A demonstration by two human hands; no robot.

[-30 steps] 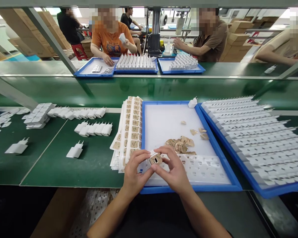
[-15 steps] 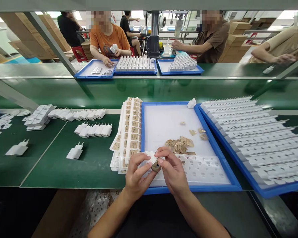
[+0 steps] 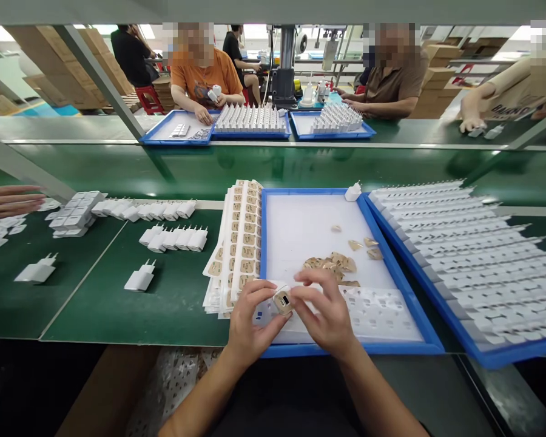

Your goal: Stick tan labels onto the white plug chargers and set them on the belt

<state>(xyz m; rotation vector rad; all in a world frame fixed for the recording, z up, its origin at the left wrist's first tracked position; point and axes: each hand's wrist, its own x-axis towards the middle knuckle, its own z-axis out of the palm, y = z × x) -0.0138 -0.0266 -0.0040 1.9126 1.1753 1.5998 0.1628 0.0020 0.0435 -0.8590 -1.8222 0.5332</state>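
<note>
Above the tray's near left part, my left hand [image 3: 250, 321] grips a white USB wall charger [image 3: 283, 300] between thumb and fingers. Its port face, covered by a brown sticker film, is turned toward me. My right hand [image 3: 325, 315] has its fingertips pinched at the charger's right edge; whether they hold the film's edge is too small to tell. Beneath lies the blue-rimmed tray [image 3: 318, 192], with a heap of peeled brown film pieces [image 3: 330, 264] and a clear sheet [image 3: 377, 309] inside. Sticker sheets [image 3: 248, 243] are stacked at the tray's left.
At right, a blue tray [image 3: 486, 358] holds rows of chargers. A single charger [image 3: 353, 192] stands on the tray's far corner. More chargers [image 3: 177, 238] lie left on the green bench. Another person's hand [image 3: 11, 201] reaches in at far left. Co-workers sit across the belt.
The charger has turned so its port face shows more toward me. My right fingers have shifted to its right edge and spread a little. Another person's hand has entered at far left.
</note>
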